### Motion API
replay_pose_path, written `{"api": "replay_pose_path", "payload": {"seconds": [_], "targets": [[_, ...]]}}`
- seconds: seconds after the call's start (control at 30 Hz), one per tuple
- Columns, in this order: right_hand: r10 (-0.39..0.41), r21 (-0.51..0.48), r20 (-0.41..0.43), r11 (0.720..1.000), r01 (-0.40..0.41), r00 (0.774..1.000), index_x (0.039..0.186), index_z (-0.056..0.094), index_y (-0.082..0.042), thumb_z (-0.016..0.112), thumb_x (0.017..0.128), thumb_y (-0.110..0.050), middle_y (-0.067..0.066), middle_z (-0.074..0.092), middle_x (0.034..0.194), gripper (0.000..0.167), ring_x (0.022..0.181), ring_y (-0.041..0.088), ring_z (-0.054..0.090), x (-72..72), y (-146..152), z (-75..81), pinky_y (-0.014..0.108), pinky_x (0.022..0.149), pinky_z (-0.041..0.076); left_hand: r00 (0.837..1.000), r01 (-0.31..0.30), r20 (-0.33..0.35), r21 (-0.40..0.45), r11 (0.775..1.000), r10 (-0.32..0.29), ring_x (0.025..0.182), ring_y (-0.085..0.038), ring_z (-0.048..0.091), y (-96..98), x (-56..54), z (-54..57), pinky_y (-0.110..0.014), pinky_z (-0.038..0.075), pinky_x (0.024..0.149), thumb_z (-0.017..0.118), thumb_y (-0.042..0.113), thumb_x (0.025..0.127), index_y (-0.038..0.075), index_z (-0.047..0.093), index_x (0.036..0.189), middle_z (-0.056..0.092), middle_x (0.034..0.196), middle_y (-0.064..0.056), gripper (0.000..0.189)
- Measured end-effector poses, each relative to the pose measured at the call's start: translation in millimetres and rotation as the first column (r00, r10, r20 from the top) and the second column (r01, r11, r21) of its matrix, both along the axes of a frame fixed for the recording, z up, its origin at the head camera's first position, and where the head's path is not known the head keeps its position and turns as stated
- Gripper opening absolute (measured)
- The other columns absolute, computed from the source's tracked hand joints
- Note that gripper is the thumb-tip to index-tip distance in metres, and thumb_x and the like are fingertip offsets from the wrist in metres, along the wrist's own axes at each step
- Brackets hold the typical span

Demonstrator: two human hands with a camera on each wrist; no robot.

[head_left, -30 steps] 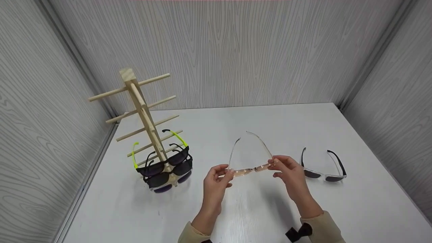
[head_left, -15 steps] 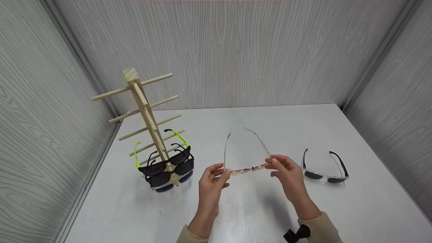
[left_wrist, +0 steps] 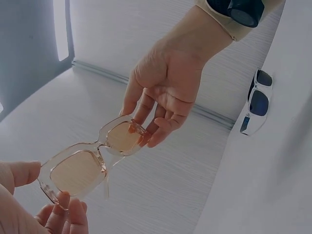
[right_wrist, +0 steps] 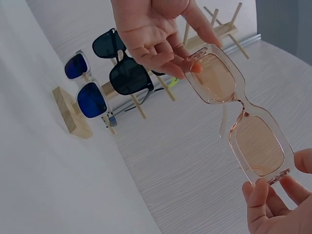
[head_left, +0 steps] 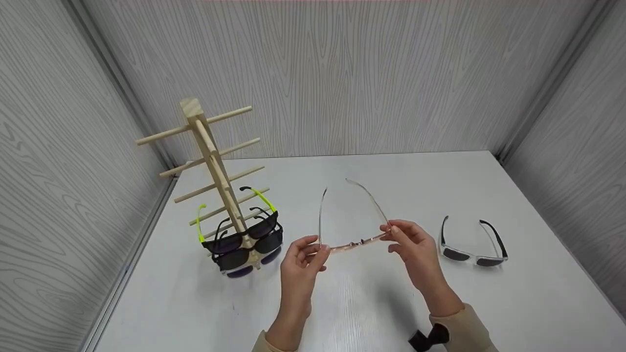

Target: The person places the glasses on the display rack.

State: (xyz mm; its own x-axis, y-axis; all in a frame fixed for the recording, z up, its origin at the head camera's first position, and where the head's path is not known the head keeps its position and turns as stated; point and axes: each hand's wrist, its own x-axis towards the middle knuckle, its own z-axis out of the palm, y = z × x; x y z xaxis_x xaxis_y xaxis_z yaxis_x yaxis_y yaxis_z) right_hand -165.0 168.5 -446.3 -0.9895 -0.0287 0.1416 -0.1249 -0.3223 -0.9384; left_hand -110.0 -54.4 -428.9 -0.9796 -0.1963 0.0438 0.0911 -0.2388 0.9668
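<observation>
Between both hands, above the table, hangs a pair of sunglasses (head_left: 346, 246) with a clear frame and peach-tinted lenses, its temples unfolded and pointing away from me. My left hand (head_left: 299, 269) pinches the left end of the frame between thumb and fingers. At the right end, my right hand (head_left: 415, 249) pinches the corner by the hinge. Both wrist views show the tinted lenses (left_wrist: 78, 173) face on, with thumb and fingertips at each outer edge. In the right wrist view, the left hand (right_wrist: 156, 36) grips the end nearer the wooden rack.
A wooden display rack (head_left: 211, 161) with several pegs stands at the left. Its lower pegs bear dark sunglasses (head_left: 239, 244), one with yellow-green temples. Clear-framed sunglasses with black temple tips (head_left: 472, 256) lie on the white table (head_left: 342, 313) at the right. Grained panels (head_left: 342, 73) enclose the table.
Both hands have shifted slightly left with the peach-tinted sunglasses. The front of the frame has tilted, so the lenses show more edge-on in the head view.
</observation>
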Motion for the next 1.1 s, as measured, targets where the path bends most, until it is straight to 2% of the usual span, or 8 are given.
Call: {"api": "replay_pose_path", "payload": {"seconds": [0.23, 0.47, 0.8, 1.1], "targets": [[0.039, -0.006, -0.048, 0.999, -0.039, 0.998, 0.116, 0.051, 0.012, 0.062, 0.090, -0.013, 0.018, 0.063, 0.107, 0.037, 0.092, 0.023, 0.061, -4.9, -5, 11.2, 0.027, 0.067, 0.050, 0.995, -0.060, -0.082, -0.076, 0.995, 0.053, 0.086, -0.024, 0.056, -2.4, 1.6, 8.1, -0.029, 0.052, 0.070, 0.070, 0.012, 0.084, -0.001, 0.053, 0.114, 0.059, 0.097, -0.013, 0.038], [0.089, -0.051, -0.065, 0.994, -0.093, 0.994, 0.113, 0.055, 0.008, 0.061, 0.090, -0.011, 0.017, 0.063, 0.105, 0.030, 0.091, 0.024, 0.061, -8.8, -10, 26.8, 0.027, 0.065, 0.050, 0.976, -0.105, -0.205, -0.118, 0.987, 0.079, 0.087, -0.024, 0.056, -5.8, 4.7, 20.5, -0.029, 0.051, 0.073, 0.070, 0.012, 0.084, -0.001, 0.053, 0.114, 0.058, 0.096, -0.013, 0.037], [0.172, -0.042, -0.120, 0.983, -0.178, 0.978, 0.112, 0.054, 0.009, 0.058, 0.092, -0.009, 0.018, 0.063, 0.104, 0.028, 0.091, 0.025, 0.061, -10.2, -19, 43.2, 0.027, 0.065, 0.049, 0.968, -0.124, -0.230, -0.105, 0.987, 0.097, 0.087, -0.025, 0.056, -11.3, 15.4, 35.6, -0.028, 0.051, 0.073, 0.069, 0.011, 0.085, -0.002, 0.050, 0.115, 0.055, 0.095, -0.014, 0.038], [0.257, -0.057, -0.141, 0.962, -0.267, 0.956, 0.111, 0.058, 0.004, 0.058, 0.092, -0.008, 0.017, 0.063, 0.103, 0.022, 0.090, 0.024, 0.061, -15.5, -32, 57.8, 0.026, 0.066, 0.049, 0.946, -0.171, -0.288, -0.062, 0.983, 0.146, 0.087, -0.024, 0.054, -19.2, 21.3, 44.2, -0.027, 0.051, 0.072, 0.067, 0.008, 0.085, -0.005, 0.048, 0.115, 0.052, 0.094, -0.017, 0.037]]}}
